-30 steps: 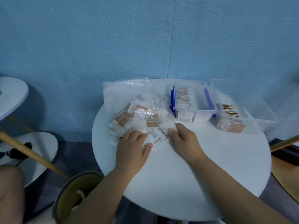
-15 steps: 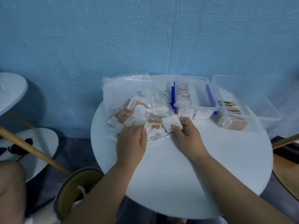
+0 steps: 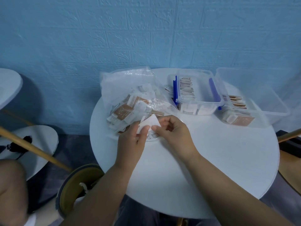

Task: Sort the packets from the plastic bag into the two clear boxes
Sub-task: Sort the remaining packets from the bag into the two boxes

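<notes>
A clear plastic bag (image 3: 125,88) full of brown and white packets lies at the back left of the round white table (image 3: 211,160). Both hands meet just in front of it. My left hand (image 3: 132,144) and my right hand (image 3: 172,129) pinch one white packet (image 3: 150,122) between their fingertips, lifted slightly off the table. A clear box with blue clips (image 3: 216,88) holds a row of upright packets. To its right a second clear box (image 3: 275,108) holds brown packets.
A light blue wall stands close behind the table. At the left are another round table (image 3: 9,85), a wooden pole (image 3: 32,150) and a low white stool (image 3: 40,144). A dark round bin (image 3: 65,193) sits below the table's front left edge.
Both hands came together and lifted. The white packet, first held by my right hand alone near the bag's mouth, is now pinched by both hands.
</notes>
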`<control>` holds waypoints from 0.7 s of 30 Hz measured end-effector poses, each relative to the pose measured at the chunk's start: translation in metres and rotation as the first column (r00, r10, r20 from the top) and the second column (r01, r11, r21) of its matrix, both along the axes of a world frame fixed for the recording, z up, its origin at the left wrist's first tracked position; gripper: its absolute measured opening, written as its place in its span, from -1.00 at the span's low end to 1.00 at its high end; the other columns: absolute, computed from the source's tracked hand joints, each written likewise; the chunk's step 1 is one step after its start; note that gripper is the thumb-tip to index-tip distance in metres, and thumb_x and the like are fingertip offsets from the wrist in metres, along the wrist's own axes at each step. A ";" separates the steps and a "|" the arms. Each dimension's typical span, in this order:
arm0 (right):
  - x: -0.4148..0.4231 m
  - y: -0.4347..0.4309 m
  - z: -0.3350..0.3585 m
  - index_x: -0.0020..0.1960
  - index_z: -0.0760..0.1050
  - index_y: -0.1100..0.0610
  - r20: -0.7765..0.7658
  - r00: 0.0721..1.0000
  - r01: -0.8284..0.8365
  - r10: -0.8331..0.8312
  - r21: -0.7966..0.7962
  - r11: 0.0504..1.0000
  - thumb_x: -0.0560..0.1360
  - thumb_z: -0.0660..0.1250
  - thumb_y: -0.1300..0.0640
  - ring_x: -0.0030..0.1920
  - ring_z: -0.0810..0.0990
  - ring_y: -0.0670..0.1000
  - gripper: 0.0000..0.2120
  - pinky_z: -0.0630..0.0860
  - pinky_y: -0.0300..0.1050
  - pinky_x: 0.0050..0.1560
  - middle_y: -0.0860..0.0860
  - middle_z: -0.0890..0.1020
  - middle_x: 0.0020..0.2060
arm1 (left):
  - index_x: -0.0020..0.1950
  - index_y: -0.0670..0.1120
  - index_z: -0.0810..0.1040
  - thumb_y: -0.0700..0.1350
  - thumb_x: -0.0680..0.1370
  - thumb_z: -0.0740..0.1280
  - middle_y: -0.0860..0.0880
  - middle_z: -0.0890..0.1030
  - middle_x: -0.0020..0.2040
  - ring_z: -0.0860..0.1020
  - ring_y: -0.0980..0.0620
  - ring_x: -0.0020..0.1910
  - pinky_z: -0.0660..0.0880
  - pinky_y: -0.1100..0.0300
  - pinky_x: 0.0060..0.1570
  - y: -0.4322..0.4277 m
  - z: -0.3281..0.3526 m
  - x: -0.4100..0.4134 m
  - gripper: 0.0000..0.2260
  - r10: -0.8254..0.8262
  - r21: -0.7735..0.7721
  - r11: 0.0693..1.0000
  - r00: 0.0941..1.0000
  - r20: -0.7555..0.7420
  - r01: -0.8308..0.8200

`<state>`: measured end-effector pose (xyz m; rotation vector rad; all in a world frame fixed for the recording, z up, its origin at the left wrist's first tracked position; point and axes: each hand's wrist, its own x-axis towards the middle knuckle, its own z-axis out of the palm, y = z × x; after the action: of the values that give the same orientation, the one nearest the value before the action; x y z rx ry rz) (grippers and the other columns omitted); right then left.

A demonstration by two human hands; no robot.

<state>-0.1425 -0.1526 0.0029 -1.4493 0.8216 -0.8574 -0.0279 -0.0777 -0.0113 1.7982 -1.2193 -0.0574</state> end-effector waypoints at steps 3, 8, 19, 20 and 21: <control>-0.005 -0.011 -0.013 0.01 0.59 0.09 -0.232 0.972 -0.055 -0.040 -0.388 0.920 0.47 0.38 0.16 -0.15 0.60 -0.10 -0.88 0.51 -0.26 -0.03 -0.02 0.65 -0.13 | 0.26 -0.18 0.45 -0.03 0.60 0.14 -0.11 0.59 0.13 0.57 0.00 0.02 0.38 0.51 -0.17 -0.001 0.002 0.001 -0.67 0.109 0.041 0.993 0.992 -0.064 -0.107; -0.025 -0.028 -0.040 0.24 0.52 0.15 -0.681 0.729 -0.579 -0.059 -0.661 0.477 0.56 0.06 -0.04 0.25 0.51 0.06 -0.57 0.35 -0.12 0.31 0.07 0.53 0.26 | 0.29 -0.14 0.35 -0.01 0.62 0.06 -0.04 0.56 0.13 0.56 -0.03 0.07 0.37 0.44 -0.23 -0.003 0.003 0.003 -0.68 0.174 0.051 0.985 0.967 -0.184 -0.167; -0.011 -0.036 -0.020 0.25 0.52 0.08 -0.652 0.747 -0.355 -0.125 -0.551 0.755 0.32 0.50 -0.03 0.23 0.45 -0.01 -0.47 0.25 -0.31 0.23 -0.03 0.55 0.20 | 0.32 -0.16 0.33 -0.04 0.62 0.06 -0.11 0.57 0.15 0.57 -0.06 0.07 0.36 0.50 -0.27 -0.004 -0.001 0.003 -0.67 0.089 0.118 0.990 0.992 -0.094 -0.077; -0.010 -0.037 -0.019 0.26 0.51 0.07 -0.669 0.733 -0.363 -0.124 -0.539 0.760 0.31 0.51 -0.04 0.24 0.43 -0.02 -0.44 0.24 -0.31 0.24 -0.04 0.54 0.21 | 0.32 -0.16 0.33 -0.03 0.62 0.05 -0.10 0.56 0.20 0.56 -0.06 0.11 0.36 0.52 -0.30 -0.004 -0.001 0.003 -0.66 0.084 0.128 0.989 0.992 -0.092 -0.072; -0.010 -0.037 -0.018 0.27 0.50 0.07 -0.679 0.724 -0.369 -0.124 -0.532 0.762 0.31 0.50 -0.05 0.25 0.42 -0.03 -0.44 0.23 -0.32 0.23 -0.05 0.53 0.22 | 0.33 -0.15 0.32 -0.03 0.61 0.05 -0.10 0.54 0.22 0.55 -0.06 0.14 0.37 0.53 -0.31 -0.004 -0.001 0.003 -0.65 0.081 0.133 0.989 0.992 -0.094 -0.068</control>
<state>-0.1525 -0.1901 -0.0148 -2.5134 0.9868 -0.4716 -0.0254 -0.0818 -0.0125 1.9285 -1.0985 -0.1851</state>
